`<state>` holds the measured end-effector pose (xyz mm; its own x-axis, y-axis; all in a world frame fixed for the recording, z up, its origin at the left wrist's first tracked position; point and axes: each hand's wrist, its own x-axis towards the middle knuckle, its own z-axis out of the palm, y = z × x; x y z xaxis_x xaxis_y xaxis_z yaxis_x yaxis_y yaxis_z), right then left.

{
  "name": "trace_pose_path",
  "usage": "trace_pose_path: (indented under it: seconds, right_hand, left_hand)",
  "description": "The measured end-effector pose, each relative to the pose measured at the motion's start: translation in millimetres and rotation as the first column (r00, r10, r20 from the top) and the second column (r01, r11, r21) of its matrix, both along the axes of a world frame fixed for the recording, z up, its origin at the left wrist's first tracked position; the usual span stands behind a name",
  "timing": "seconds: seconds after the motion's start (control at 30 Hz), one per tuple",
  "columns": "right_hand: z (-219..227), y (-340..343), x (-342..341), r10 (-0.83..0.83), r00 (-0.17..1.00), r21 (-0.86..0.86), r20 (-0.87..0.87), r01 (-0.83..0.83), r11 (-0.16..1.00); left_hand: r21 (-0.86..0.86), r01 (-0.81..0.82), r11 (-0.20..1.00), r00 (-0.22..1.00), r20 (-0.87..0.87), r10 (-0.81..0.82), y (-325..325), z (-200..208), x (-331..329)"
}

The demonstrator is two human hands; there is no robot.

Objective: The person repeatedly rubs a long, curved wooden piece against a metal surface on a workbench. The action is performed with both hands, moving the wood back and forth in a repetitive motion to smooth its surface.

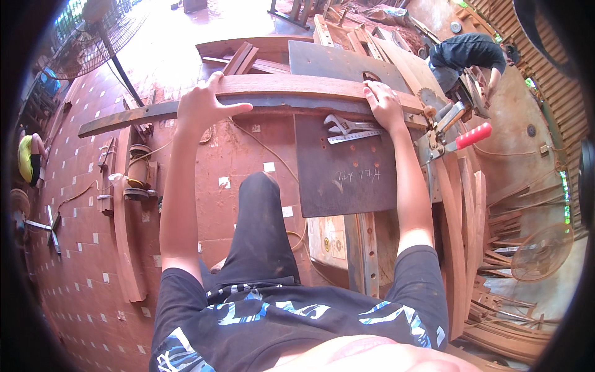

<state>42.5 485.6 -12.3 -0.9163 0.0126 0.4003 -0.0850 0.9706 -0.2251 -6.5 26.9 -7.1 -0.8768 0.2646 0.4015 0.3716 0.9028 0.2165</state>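
A long reddish wooden board [291,85] lies across a dark metal table plate [322,195], along a dark straight bar [142,118]. My left hand [201,105] is at the board's left end, with its thumb spread wide and its fingers up by the end face. Farther right, my right hand [385,104] grips the board from above, its fingers bent over it. Just past that hand stand a toothed circular saw blade [427,97] and a toggle clamp with a red handle [474,136]. An adjustable wrench [339,126] and a steel ruler [353,137] rest on the plate.
A co-worker [468,59] bends over at the far right. Curved wooden pieces [455,248] stack beside the table on the right. Left, a fan [93,46], a motor-like machine [139,167] and a wooden post [127,248] stand or lie on the tiled floor, with cables.
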Motion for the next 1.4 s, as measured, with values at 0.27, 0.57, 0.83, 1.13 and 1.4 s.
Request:
trace_pose_path:
  seconds: [0.27, 0.57, 0.83, 1.13, 1.4]
  right_hand:
    - [2, -9, 7, 0.004, 1.000, -0.054, -0.020, -0.005, 0.999]
    - [5, 1, 10, 0.018, 0.999, -0.145, -0.048, -0.025, 0.989]
    - [6, -10, 7, 0.026, 1.000, -0.173, -0.004, -0.026, 0.985]
    - [6, -12, 8, 0.008, 1.000, -0.104, 0.026, -0.005, 0.995]
    - [19, -7, 4, 0.040, 0.999, 0.006, -0.001, -0.040, 0.999]
  left_hand:
    - [-0.009, 0.030, 1.000, 0.998, 0.051, -0.029, -9, 4, -2]
    - [0.036, 0.049, 0.998, 0.998, -0.042, -0.048, 0, 5, -2]
    - [0.059, 0.097, 0.994, 0.995, -0.008, -0.097, -9, 10, 8]
    - [0.059, 0.091, 0.994, 0.990, 0.099, -0.097, -2, 15, 12]
    - [0.118, 0.097, 0.988, 0.985, 0.133, -0.112, 2, 15, 10]
